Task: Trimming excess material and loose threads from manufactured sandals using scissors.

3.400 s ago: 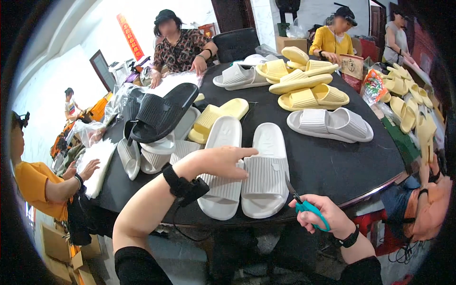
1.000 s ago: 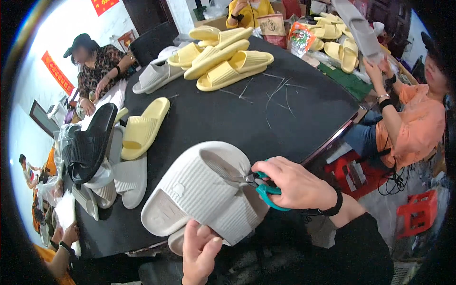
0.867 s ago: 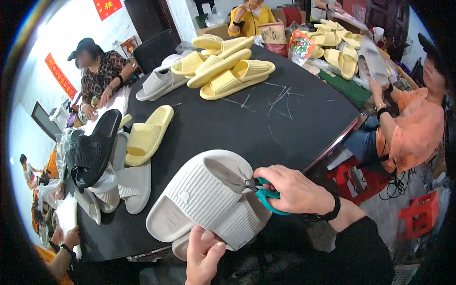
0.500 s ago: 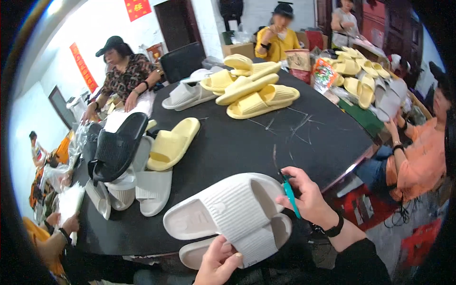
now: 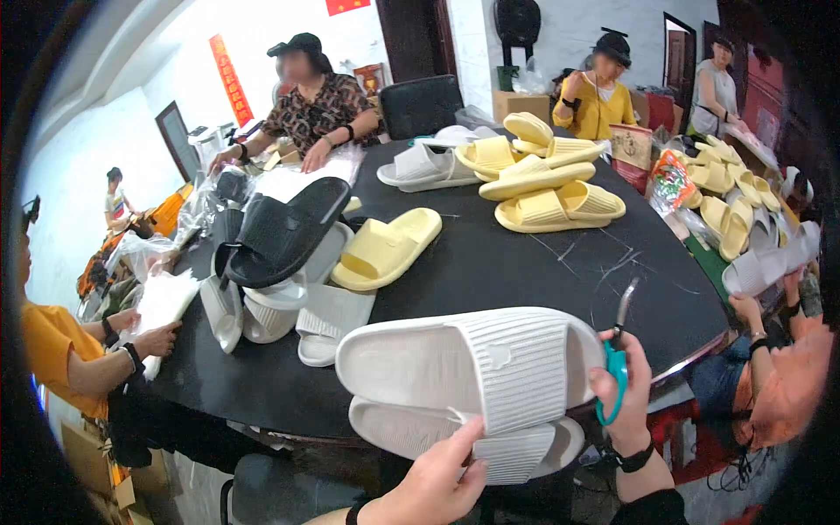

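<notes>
A pair of light grey slippers [image 5: 523, 367], with ribbed straps, is held one over the other in front of me, toes pointing right. My left hand [image 5: 442, 472] is closed at the strap's edge between the two slippers, where a small pale strip shows by the fingertips. My right hand [image 5: 632, 394] is closed round scissors with teal handles [image 5: 614, 381] beside the toe end. The dark metal blades [image 5: 626, 302] point up and away from me over the black table [image 5: 472, 271].
Yellow slippers [image 5: 560, 208] are stacked at the far side. A black slipper [image 5: 289, 232] lies on grey ones [image 5: 328, 324] at left, beside a yellow slipper [image 5: 389, 249]. Loose thread-like strips [image 5: 612, 258] lie at right. Several people work round the table.
The view has swung left, so the table's things sit farther right. The grey slippers have turned more level, with my left hand at the strap edge. The scissors stay in my right hand.
</notes>
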A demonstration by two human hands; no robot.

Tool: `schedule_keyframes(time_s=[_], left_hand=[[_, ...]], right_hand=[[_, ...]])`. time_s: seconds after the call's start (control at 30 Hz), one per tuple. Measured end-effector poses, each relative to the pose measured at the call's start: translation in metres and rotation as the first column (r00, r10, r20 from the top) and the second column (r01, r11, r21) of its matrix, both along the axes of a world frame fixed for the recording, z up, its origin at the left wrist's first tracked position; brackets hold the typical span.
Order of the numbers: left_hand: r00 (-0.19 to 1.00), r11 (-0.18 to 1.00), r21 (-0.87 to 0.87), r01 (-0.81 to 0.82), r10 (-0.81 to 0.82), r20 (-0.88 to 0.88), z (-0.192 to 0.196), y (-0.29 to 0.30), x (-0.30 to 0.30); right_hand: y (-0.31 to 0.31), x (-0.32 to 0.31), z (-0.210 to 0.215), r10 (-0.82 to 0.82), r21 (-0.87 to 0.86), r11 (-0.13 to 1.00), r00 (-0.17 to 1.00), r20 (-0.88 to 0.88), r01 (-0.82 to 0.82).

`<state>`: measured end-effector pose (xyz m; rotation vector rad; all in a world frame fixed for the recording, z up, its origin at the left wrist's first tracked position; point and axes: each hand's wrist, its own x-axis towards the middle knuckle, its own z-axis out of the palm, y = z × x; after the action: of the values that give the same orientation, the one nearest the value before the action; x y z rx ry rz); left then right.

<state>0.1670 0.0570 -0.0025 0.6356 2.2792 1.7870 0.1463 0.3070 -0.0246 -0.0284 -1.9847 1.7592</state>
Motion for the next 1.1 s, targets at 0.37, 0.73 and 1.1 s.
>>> schedule_keyframes(time_s=[0.37, 0.73, 1.1], left_hand=[[0.786, 0.904, -0.426, 0.030, -0.284, -0.549, 0.033, 0.008, -0.043], [0.136, 0.702, -0.667, -0.250, -0.657, -0.742, 0.014, -0.006, -0.083], [0.510, 0.820, -0.495, -0.289, -0.306, -0.804, -0.024, -0.048, -0.067]], right_hand=[[0.062, 0.021, -0.029, -0.292, -0.132, 0.955, 0.924, -0.249, 0.266], [0.066, 0.053, -0.007, -0.237, 0.681, 0.556, 0.877, -0.419, 0.476], [0.138, -0.008, -0.027, -0.252, 0.532, 0.822, 0.968, 0.015, 0.205]])
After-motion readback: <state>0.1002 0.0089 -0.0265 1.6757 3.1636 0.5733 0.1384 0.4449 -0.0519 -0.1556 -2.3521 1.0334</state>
